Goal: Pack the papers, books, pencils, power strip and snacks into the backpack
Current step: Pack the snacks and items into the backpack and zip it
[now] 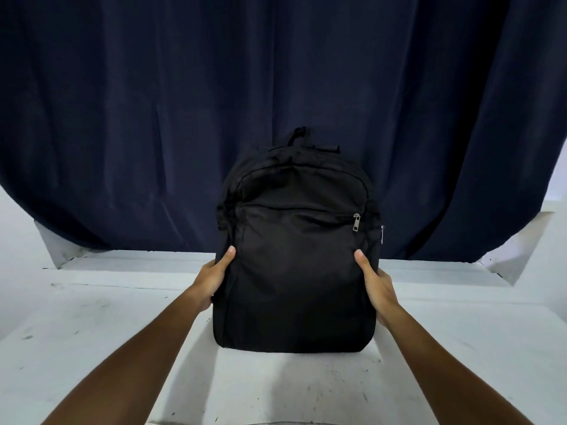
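A black backpack [296, 256] stands upright on the white table [92, 332], front pocket facing me. Its zips look closed, with a metal puller at the front pocket's right end. My left hand [214, 277] grips the bag's left side, thumb on the front and fingers hidden behind the edge. My right hand [376, 285] grips the right side the same way, thumb pressed on the front panel. No papers, books, pencils, power strip or snacks are visible.
A dark blue curtain [153, 118] hangs close behind the backpack and covers the whole background. The white table surface is scuffed and stretches left and right of the bag. Grey wall corners show at both sides under the curtain.
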The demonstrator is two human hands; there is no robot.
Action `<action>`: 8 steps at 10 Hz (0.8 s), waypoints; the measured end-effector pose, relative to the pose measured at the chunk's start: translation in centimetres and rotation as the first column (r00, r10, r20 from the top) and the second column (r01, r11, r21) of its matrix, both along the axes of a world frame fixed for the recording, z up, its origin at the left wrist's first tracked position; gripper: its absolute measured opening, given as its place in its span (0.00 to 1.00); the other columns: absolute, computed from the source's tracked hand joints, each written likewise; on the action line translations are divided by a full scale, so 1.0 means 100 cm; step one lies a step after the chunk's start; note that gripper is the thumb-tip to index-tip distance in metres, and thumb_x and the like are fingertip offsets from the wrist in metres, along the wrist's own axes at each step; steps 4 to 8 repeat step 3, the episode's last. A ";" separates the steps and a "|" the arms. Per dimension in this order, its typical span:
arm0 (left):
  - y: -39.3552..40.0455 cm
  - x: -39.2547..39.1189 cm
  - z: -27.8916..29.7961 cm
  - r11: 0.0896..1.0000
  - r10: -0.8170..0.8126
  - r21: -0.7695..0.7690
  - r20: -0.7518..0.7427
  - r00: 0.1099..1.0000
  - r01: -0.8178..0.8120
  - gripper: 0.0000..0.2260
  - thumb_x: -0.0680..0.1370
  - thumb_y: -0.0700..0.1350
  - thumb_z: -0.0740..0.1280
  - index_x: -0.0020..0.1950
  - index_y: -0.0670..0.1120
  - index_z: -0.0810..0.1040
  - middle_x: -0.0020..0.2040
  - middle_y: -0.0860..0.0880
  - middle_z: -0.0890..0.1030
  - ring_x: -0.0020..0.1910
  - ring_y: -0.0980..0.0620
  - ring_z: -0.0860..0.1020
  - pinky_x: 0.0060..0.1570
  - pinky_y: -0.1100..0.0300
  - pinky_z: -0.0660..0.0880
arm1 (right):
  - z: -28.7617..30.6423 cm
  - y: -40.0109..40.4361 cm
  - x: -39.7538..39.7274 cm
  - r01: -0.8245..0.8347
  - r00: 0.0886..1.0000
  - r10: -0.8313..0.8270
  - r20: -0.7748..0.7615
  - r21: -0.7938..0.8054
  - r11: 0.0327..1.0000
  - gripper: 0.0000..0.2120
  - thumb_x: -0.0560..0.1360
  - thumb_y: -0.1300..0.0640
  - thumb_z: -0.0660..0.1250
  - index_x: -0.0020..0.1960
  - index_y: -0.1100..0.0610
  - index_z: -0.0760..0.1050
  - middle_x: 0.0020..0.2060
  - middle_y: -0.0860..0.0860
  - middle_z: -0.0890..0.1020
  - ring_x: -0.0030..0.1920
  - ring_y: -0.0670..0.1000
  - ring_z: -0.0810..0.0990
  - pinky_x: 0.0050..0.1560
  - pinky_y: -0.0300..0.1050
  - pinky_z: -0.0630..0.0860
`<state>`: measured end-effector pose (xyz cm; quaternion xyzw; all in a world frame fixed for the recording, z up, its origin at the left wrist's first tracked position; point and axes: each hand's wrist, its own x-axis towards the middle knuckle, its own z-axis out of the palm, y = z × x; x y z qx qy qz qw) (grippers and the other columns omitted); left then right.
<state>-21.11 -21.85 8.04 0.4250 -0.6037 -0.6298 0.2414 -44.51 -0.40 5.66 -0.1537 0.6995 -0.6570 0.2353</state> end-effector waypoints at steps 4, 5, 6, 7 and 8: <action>0.001 0.011 -0.005 1.000 -0.028 0.007 -0.018 0.999 0.029 0.31 0.71 0.68 0.66 0.70 0.55 0.71 0.66 0.54 0.77 0.63 0.49 0.74 0.65 0.45 0.68 | 0.011 0.007 0.002 -0.023 1.000 0.023 0.012 -0.005 1.000 0.43 0.59 0.28 0.70 0.63 0.56 0.73 0.60 0.51 0.79 0.57 0.53 0.78 0.61 0.52 0.73; 0.001 0.011 -0.005 1.000 -0.028 0.007 -0.018 0.999 0.029 0.31 0.71 0.68 0.66 0.70 0.55 0.71 0.66 0.54 0.77 0.63 0.49 0.74 0.65 0.45 0.68 | 0.011 0.007 0.002 -0.023 1.000 0.023 0.012 -0.005 1.000 0.43 0.59 0.28 0.70 0.63 0.56 0.73 0.60 0.51 0.79 0.57 0.53 0.78 0.61 0.52 0.73; 0.001 0.011 -0.005 1.000 -0.028 0.007 -0.018 0.999 0.029 0.31 0.71 0.68 0.66 0.70 0.55 0.71 0.66 0.54 0.77 0.63 0.49 0.74 0.65 0.45 0.68 | 0.011 0.007 0.002 -0.023 1.000 0.023 0.012 -0.005 1.000 0.43 0.59 0.28 0.70 0.63 0.56 0.73 0.60 0.51 0.79 0.57 0.53 0.78 0.61 0.52 0.73; 0.001 0.011 -0.005 1.000 -0.028 0.007 -0.018 0.999 0.029 0.31 0.71 0.68 0.66 0.70 0.55 0.71 0.66 0.54 0.77 0.63 0.49 0.74 0.65 0.45 0.68 | 0.011 0.007 0.002 -0.023 1.000 0.023 0.012 -0.005 1.000 0.43 0.59 0.28 0.70 0.63 0.56 0.73 0.60 0.51 0.79 0.57 0.53 0.78 0.61 0.52 0.73; 0.001 0.011 -0.005 1.000 -0.028 0.007 -0.018 0.999 0.029 0.31 0.71 0.68 0.66 0.70 0.55 0.71 0.66 0.54 0.77 0.63 0.49 0.74 0.65 0.45 0.68 | 0.011 0.007 0.002 -0.023 1.000 0.023 0.012 -0.005 1.000 0.43 0.59 0.28 0.70 0.63 0.56 0.73 0.60 0.51 0.79 0.57 0.53 0.78 0.61 0.52 0.73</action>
